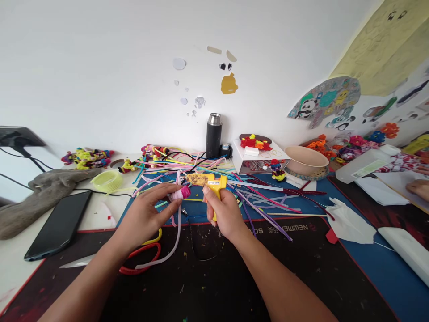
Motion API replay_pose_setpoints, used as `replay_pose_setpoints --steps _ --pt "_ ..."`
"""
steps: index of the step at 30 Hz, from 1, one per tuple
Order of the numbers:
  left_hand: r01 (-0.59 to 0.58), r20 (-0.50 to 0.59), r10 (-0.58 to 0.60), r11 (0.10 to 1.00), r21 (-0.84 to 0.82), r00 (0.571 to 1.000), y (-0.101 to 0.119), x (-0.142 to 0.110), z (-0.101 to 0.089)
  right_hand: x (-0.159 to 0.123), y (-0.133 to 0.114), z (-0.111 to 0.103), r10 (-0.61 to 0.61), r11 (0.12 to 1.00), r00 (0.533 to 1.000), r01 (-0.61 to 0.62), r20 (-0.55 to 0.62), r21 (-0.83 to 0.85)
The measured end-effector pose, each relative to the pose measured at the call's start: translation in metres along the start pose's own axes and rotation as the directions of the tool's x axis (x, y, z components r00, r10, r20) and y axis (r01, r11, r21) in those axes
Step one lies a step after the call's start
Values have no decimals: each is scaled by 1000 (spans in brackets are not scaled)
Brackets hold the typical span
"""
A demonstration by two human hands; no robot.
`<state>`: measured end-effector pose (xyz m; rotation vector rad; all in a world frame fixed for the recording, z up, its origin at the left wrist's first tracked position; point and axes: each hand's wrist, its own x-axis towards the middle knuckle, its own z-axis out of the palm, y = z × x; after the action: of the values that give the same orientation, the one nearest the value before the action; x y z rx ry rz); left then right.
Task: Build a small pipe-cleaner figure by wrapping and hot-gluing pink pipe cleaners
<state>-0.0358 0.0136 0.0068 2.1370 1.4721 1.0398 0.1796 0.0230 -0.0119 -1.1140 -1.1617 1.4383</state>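
My right hand point(223, 210) grips a yellow hot glue gun point(219, 190) by its handle, with a pale glue stick point(258, 184) running out of its back end. The nozzle points left, close above the pink and white pipe-cleaner piece point(182, 193) pinched in my left hand point(152, 210). Whether the nozzle touches the piece I cannot tell. From that piece a long pale pipe cleaner point(177, 237) hangs down and curves left onto the dark mat. Red-handled scissors point(140, 261) lie beneath my left wrist, partly hidden by the forearm.
Loose pipe cleaners point(161, 166) spread behind my hands. A black thermos point(213, 138) and a white box point(259, 156) stand near the wall. A phone point(58, 226) and driftwood point(43, 192) lie left. At right are a bowl point(306, 161), a bottle point(365, 163) and another person's hand point(418, 190).
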Motion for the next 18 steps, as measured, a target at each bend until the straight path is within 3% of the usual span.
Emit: replay_pose_setpoints --steps 18 --pt "1 -20 -1 1000 2 1000 -1 0 0 -2 0 0 9 999 1000 -9 5 -49"
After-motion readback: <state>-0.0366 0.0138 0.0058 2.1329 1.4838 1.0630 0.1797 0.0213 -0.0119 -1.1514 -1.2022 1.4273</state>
